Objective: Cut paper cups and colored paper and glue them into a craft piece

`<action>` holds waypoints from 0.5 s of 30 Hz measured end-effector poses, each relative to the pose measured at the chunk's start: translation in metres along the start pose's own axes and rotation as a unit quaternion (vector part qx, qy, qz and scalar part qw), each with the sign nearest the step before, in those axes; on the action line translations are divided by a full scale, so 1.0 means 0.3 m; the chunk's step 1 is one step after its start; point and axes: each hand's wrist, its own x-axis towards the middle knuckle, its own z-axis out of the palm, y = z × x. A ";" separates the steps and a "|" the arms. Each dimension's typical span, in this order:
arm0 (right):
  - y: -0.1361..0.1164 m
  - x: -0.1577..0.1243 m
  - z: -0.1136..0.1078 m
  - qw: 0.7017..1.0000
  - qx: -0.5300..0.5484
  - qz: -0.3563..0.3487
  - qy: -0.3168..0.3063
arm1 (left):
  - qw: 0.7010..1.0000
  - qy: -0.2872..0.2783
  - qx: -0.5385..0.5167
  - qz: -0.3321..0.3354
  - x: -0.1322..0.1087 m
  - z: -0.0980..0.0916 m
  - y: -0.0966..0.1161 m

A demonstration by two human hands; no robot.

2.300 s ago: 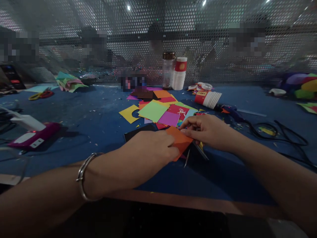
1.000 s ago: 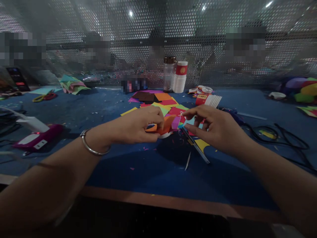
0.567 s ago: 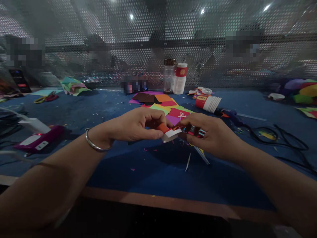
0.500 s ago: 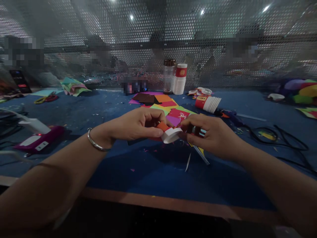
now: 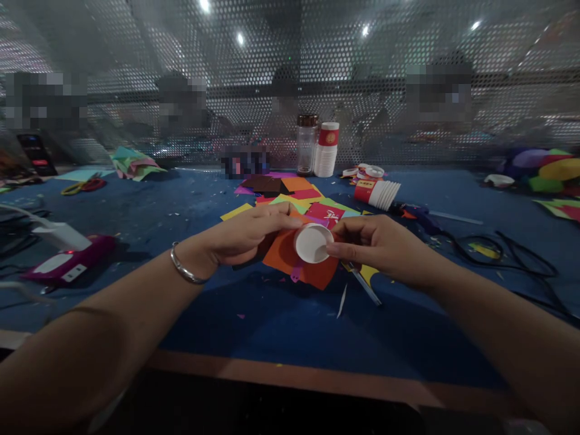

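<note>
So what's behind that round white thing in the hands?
I can see orange paper behind the round white thing, spreading out below and beside it. The part directly behind it is covered, so that can't be seen.

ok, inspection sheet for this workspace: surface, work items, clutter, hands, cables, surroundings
Surface: blue tabletop, paper scraps scattered over it.
Work items: white cup, open side toward the camera; orange paper behind it.
Clutter: coloured paper sheets, scissors, toppled cup stack.
Hands: left hand fingers hold the orange paper, contact with the cup unclear; right hand pinches the cup's rim.
Cables: black cable looped at the right; white cable runs to a plug at the purple power strip.
Surroundings: perforated screen behind; upright bottle and cup stack before it.
</note>
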 end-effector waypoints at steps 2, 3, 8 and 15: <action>0.003 0.000 -0.002 1.000 0.005 0.007 -0.007 | 0.988 -0.020 -0.141 -0.058 -0.003 0.002 0.008; 0.004 0.000 -0.003 1.000 0.003 0.010 -0.009 | 0.973 -0.035 -0.212 -0.085 -0.005 0.002 0.013; 0.013 0.000 -0.005 1.000 -0.020 0.007 -0.008 | 0.950 -0.085 -0.274 -0.125 -0.008 0.008 0.022; 0.029 0.007 -0.004 0.999 -0.036 -0.026 0.011 | 0.939 -0.067 -0.306 -0.142 -0.007 0.015 0.008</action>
